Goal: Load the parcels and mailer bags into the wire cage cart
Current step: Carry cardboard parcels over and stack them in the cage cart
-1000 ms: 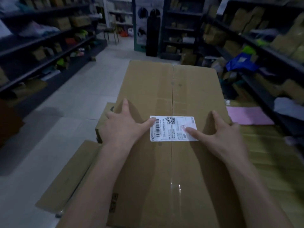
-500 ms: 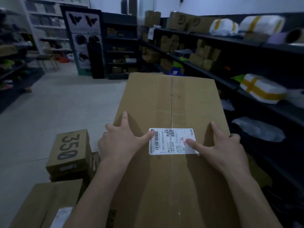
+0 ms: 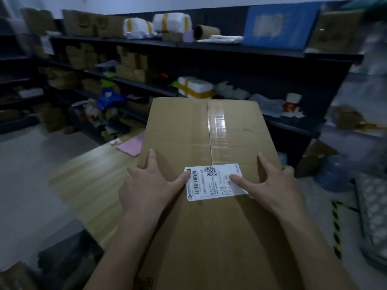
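Note:
I carry a large brown cardboard box (image 3: 209, 132) in front of my chest, its taped seam running away from me. A white shipping label (image 3: 215, 182) with a barcode sits on its top. My left hand (image 3: 148, 185) grips the box's left edge, thumb on the label's left end and outer fingers curled over the side. My right hand (image 3: 272, 185) grips the right edge the same way, thumb on the label's right end. No wire cage cart can be made out in the head view.
Dark shelving (image 3: 209, 47) full of cartons and white taped parcels (image 3: 194, 86) runs across ahead. A pink mailer (image 3: 130, 146) lies on a wooden platform (image 3: 88, 185) at left. A blue water jug (image 3: 333, 172), hazard tape (image 3: 336, 227) and a blurred grey object (image 3: 374, 208) are at right.
The view has swung right, from the open aisle to facing the shelving. The box stays in both hands with the same grip; the floor cartons on the left have left the view.

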Tool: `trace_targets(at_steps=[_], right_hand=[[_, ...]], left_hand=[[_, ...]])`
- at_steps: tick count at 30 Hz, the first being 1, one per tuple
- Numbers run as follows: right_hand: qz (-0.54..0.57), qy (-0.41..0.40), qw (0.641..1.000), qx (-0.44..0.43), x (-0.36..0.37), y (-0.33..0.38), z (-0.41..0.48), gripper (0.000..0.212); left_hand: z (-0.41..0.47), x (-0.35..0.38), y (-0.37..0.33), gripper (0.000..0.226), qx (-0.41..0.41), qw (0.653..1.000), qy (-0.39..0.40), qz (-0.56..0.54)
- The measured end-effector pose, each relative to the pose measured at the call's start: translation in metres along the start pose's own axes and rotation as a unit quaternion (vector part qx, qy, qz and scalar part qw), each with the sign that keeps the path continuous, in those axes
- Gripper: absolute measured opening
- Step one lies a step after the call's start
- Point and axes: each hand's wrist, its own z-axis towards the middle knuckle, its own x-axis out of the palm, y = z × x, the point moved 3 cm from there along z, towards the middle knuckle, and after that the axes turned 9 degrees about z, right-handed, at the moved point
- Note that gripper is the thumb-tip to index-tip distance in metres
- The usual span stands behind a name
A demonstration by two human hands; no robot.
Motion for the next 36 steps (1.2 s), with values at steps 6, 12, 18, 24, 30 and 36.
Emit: trace_targets(at_steps=[6,12,18,24,30,36], right_hand=[[0.005,-0.072,0.994,0.084,-0.074,-0.112,0.027,0.129],[0.023,-0.12,0.978,0.172,-0.159,-0.226,0.049,0.121],[0.01,-0.189,0.951,0.246,-0.248,-0.333,0.05,0.128],[0.034,-0.244,0.919,0.306,-0.307,-0.406,0.033,0.122],[0.034,-0.276,0.89,0.36,-0.334,-0.461,0.031,0.124],[0.031,-0.302,0.858,0.415,-0.348,-0.524,0.055,0.124]], left_hand=[[-0.016,0.018,-0.143,0.117,0.104,0.994,0.014,-0.002],[-0.049,0.035,-0.299,0.115,0.205,0.978,0.027,0.008],[-0.099,0.044,-0.447,0.114,0.322,0.945,0.04,-0.028],[-0.146,0.046,-0.555,0.111,0.41,0.909,0.034,-0.058],[-0.172,0.065,-0.637,0.107,0.471,0.877,0.057,-0.076],[-0.185,0.105,-0.729,0.108,0.532,0.838,0.094,-0.082]])
